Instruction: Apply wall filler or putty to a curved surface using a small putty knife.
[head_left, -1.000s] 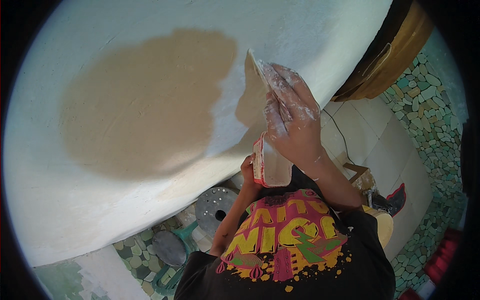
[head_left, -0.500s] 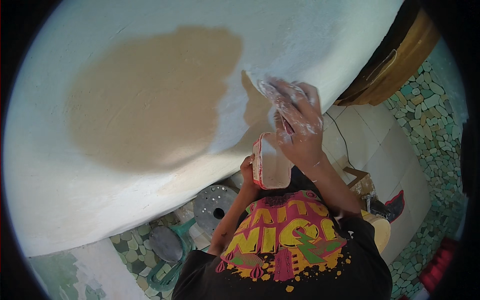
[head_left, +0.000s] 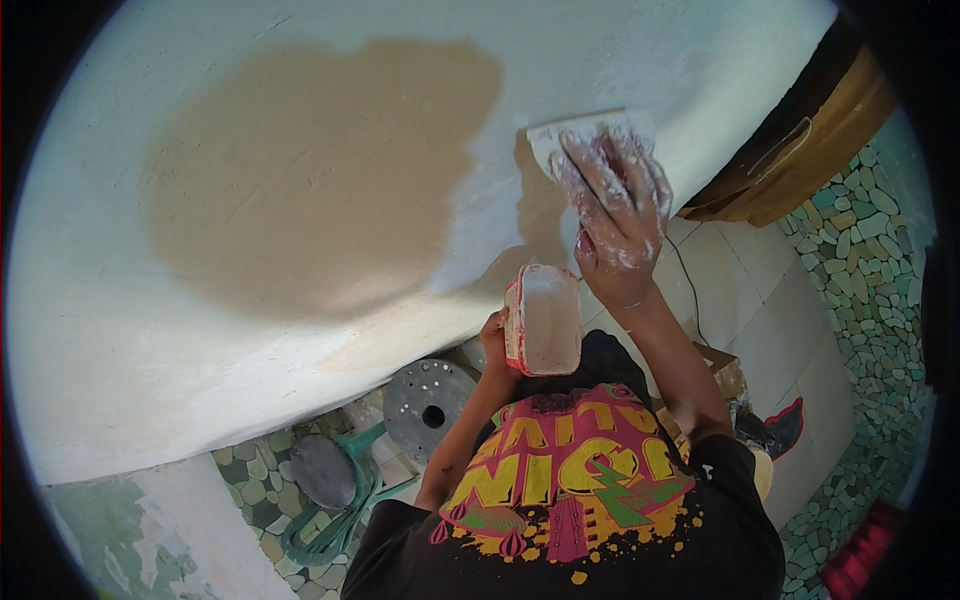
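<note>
My right hand (head_left: 622, 222), smeared with white paste, presses a flat white putty spreader (head_left: 592, 122) against the pale wall (head_left: 600, 60). Its fingers lie spread across the spreader's back, with the thumb below. Lower down, my left hand (head_left: 494, 345) grips the side of a rectangular plastic tub (head_left: 515, 325) with a red, paste-stained rim. The tub faces upward in front of my chest, and whitish residue coats its inside. A broad brownish shadow covers much of the wall to the left of the spreader.
Below the wall stand a grey disc with holes (head_left: 440, 385) and a green plastic frame (head_left: 300, 545) beside a dark round piece (head_left: 324, 470). A brown wooden object (head_left: 800, 160) borders the wall at right. A cable (head_left: 690, 285) crosses floor tiles near a cardboard box (head_left: 728, 372).
My right hand and the spreader have moved right and slightly up along the wall, turning so the spreader's broad face shows. The left hand and tub have stayed almost in place.
</note>
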